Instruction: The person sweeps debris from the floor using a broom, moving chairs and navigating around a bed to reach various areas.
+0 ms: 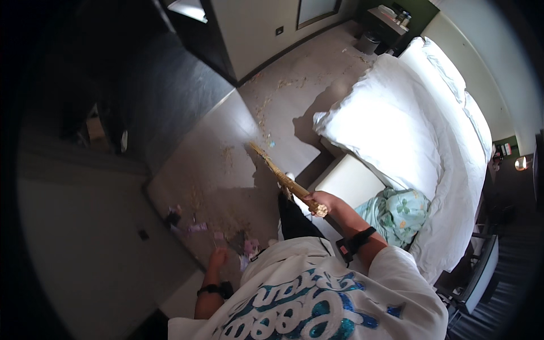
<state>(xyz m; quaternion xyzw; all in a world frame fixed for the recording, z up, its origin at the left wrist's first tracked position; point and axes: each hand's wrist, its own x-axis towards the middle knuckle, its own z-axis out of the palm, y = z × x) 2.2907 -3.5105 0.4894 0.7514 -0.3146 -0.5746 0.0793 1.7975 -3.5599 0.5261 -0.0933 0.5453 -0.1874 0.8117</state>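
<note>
My right hand (316, 201) is closed around a long bundled straw handle (289, 182), close to its thick cut end. The handle slants away from me, and its far end lies over the floor, where straw debris (263, 114) is scattered in a line. My left hand (219, 257) is low at the left, above the floor near purple and pink scraps (250, 245); whether it holds anything is too dim and small to tell. Both forearms wear black straps, the right one with a small black box.
A bed with a rumpled white duvet (382, 114) fills the right side, with a green patterned cloth (403, 208) at its near corner. A wall corner (236, 80) juts out ahead. A bin (369, 41) stands beneath a small shelf (389, 20). More scraps (197, 227) lie along the left wall.
</note>
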